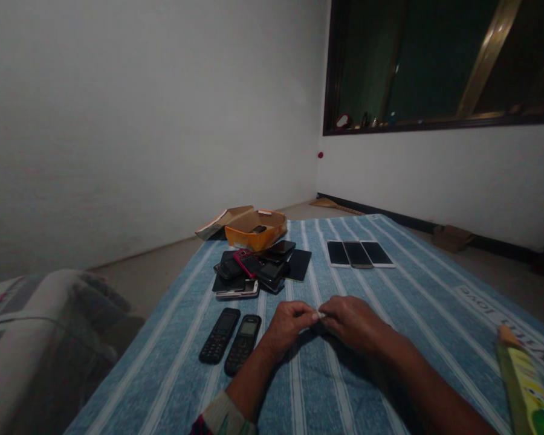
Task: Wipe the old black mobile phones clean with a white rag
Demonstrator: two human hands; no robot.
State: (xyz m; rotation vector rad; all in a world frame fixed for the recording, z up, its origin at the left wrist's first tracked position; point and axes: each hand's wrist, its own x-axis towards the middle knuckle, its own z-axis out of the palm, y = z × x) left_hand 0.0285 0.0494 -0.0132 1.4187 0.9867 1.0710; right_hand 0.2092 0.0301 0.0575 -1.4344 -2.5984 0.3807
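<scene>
At the far left a grey cover (68,326) lies in folds beside a blue striped cloth (163,374), on which the phones are set out. Near that cloth's left edge, two dark keypad phones lie side by side and slightly slanted, the left keypad phone (220,335) a little farther off than the right keypad phone (243,343). Beyond them stands an open orange box (254,241), its brown flap folded out to the left and a small dark item (258,229) inside. Just in front of the box is a loose heap of mostly black phones (272,272), with a pink-edged phone (246,264) on top and a white-edged phone (238,291) at the near side. The left hand (286,329) comes next, thumb and fingers pinched together on a small pale thing (321,315), too small to identify; the right hand (356,321) pinches it from the other side, fingertips almost meeting above the cloth. Beyond the right hand, three phones (359,254) lie flat in a neat row, edges touching. At the far right lies a yellow-green packet (526,386), near printed lettering.
</scene>
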